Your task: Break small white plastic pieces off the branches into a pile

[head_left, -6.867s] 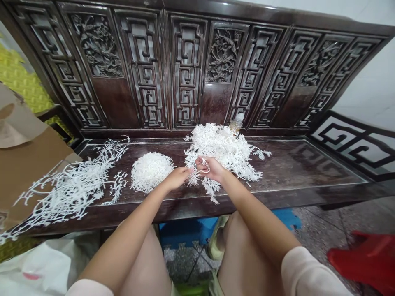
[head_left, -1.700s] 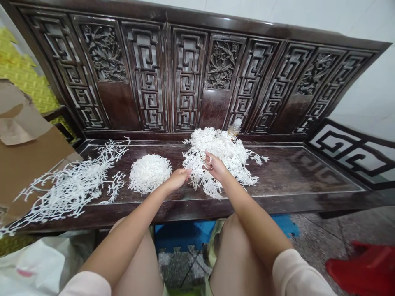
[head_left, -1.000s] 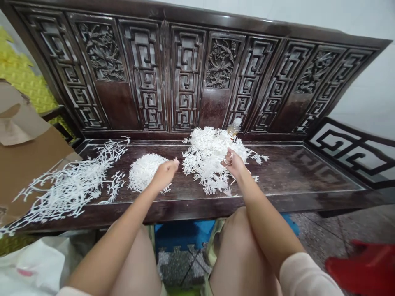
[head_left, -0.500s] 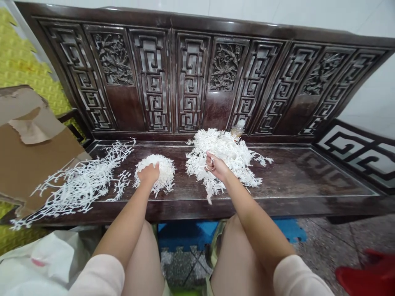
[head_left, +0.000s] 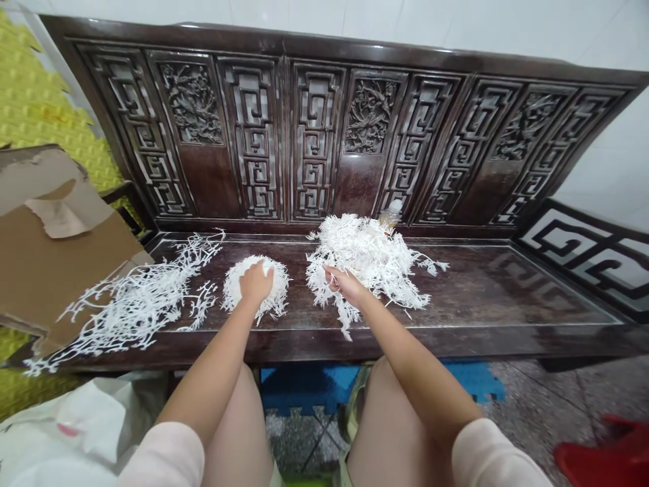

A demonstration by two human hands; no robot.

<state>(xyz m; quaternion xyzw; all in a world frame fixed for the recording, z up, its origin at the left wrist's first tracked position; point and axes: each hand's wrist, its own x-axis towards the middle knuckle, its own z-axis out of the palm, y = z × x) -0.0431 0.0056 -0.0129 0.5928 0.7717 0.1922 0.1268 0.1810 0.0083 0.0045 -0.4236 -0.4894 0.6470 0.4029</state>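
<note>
Bottle (head_left: pixel 390 216) base hidden behind white heap (head_left: pixel 372 253), cardboard (head_left: pixel 65 264) cut off

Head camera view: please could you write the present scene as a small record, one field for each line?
Surface: dark wooden bench with carved backrest
Left hand: palm down on the round white pile; finger grip unclear
Right hand: fingers curled, apparently holding a thin white strand, at the near left side of the large white pile
Far left pile: branching white pieces, overlapping the cardboard in view
Behind large pile: bottle with whitish cap
Below bench: blue mat
</note>
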